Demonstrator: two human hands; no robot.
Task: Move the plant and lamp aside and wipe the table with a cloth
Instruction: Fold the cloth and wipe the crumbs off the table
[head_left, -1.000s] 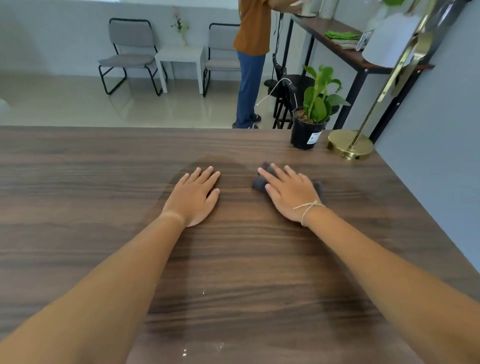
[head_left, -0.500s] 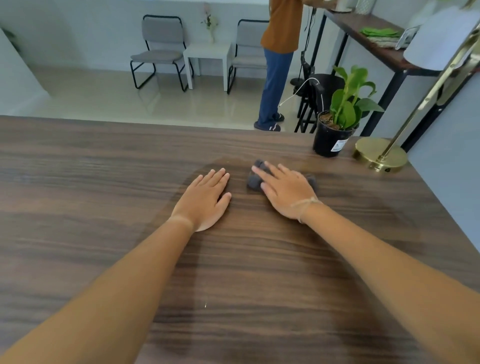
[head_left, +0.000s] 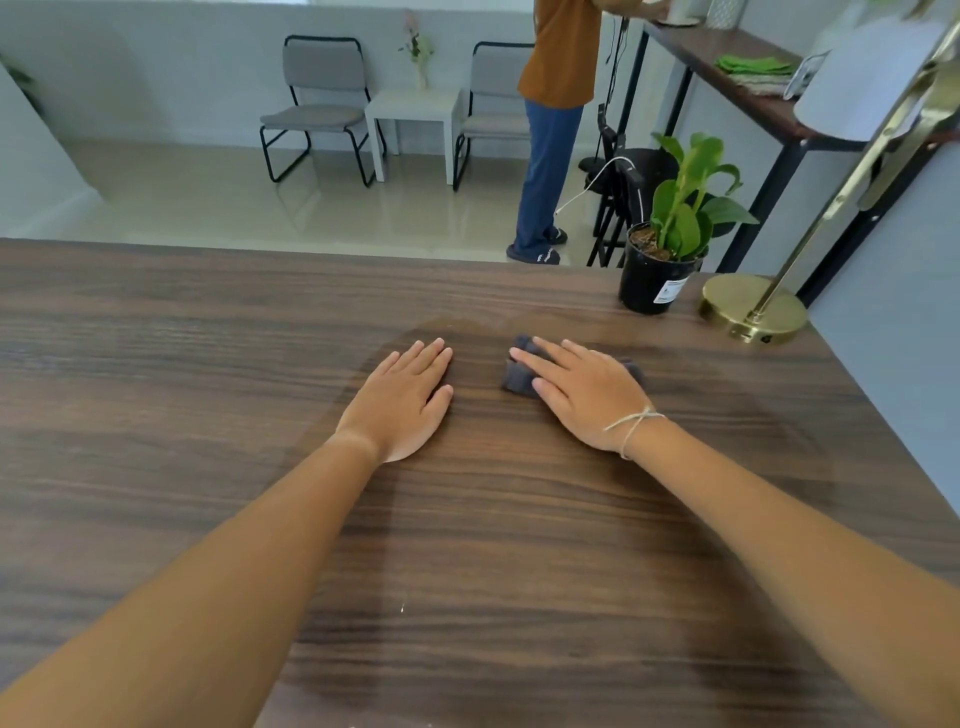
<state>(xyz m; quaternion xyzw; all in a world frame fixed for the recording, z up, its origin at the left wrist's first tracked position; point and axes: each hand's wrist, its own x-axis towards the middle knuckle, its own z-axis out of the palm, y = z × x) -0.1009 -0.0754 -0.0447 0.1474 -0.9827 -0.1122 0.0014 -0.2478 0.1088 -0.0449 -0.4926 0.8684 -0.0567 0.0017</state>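
Grey cloth (head_left: 519, 376) flat beneath right hand (head_left: 587, 397)

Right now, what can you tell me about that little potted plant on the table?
The potted plant stands upright near the table's far right corner, left of the lamp's brass base; whether they touch is unclear. It has broad glossy green leaves on upright stems, brown soil, and a round black pot that looks plastic, with a white label on its side. Neither hand touches it.
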